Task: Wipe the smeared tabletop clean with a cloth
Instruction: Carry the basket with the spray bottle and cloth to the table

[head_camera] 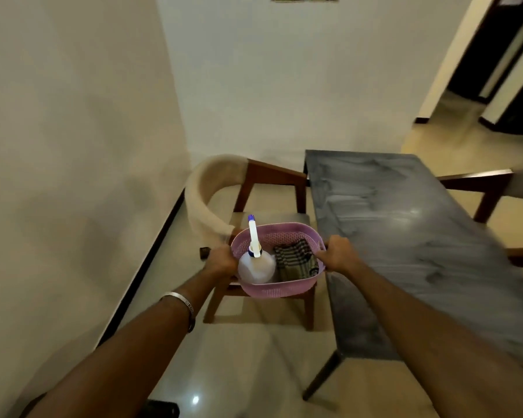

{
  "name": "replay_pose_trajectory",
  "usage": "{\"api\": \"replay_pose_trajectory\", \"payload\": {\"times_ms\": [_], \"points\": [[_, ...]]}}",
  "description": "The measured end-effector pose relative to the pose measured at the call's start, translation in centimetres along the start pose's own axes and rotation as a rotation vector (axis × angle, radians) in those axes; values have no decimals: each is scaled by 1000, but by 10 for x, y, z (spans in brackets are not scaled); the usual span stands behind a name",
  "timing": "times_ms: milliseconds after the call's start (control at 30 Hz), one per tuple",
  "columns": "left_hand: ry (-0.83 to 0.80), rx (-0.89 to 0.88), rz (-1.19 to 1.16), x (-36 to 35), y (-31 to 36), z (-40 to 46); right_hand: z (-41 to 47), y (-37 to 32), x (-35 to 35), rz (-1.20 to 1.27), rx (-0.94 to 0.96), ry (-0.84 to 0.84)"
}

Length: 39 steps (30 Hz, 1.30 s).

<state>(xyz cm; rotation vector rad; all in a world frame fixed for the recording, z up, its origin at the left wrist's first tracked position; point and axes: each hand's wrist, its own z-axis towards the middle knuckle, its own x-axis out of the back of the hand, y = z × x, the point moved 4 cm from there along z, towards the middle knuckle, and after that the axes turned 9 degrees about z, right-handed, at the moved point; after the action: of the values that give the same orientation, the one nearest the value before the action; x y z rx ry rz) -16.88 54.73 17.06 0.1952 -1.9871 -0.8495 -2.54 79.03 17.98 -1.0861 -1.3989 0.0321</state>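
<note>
Status: wiping not begun, by my reading; the dark grey, marbled, glossy rectangular tabletop [411, 236] carries pale, cloudy streaks over most of its visible length, strongest toward the far end and the middle; no cloth touches it.

Supplies are in transit or being set down, cannot tell which; both hands hold a pink perforated plastic basket [280, 289] over the seat of a brown wooden chair with a cream curved backrest [200, 194], just beside the table's left edge; whether the basket rests on the seat or hangs above it is unclear.

Left hand [221, 260]: fingers curled round the basket's left rim, grasping it; a silver metal bangle [180, 300] sits on that forearm. Right hand [337, 253]: fingers curled over the right rim, likewise grasping.

Contents: a white plastic spray bottle with a blue-tipped nozzle [255, 265], lying tilted in the left half; a folded dark green-and-cream checked cloth [296, 260] in the right half, crumpled, apparently dry, untouched by either hand.

Remaining, as judged: free a hand, take out the cloth, perhaps spray, then wipe the whole surface; essentially all of the task.

A second wooden chair [492, 191] stands at the table's far right side.
</note>
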Motion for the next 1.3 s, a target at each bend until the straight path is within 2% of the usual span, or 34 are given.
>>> {"api": "replay_pose_trajectory", "payload": {"times_ms": [367,700,967,1300], "points": [[-219,-184,125,-125,136,53,-13,138,101,54,-270,121],[-282,-254,217,-213,209,95,12,219,148,65,-441,155],[-249,-192,346,-262,243,121,49,281,166,92,-490,104],[-219,-109,376,-324,286,135,92,350,204,44,-394,21]]}}
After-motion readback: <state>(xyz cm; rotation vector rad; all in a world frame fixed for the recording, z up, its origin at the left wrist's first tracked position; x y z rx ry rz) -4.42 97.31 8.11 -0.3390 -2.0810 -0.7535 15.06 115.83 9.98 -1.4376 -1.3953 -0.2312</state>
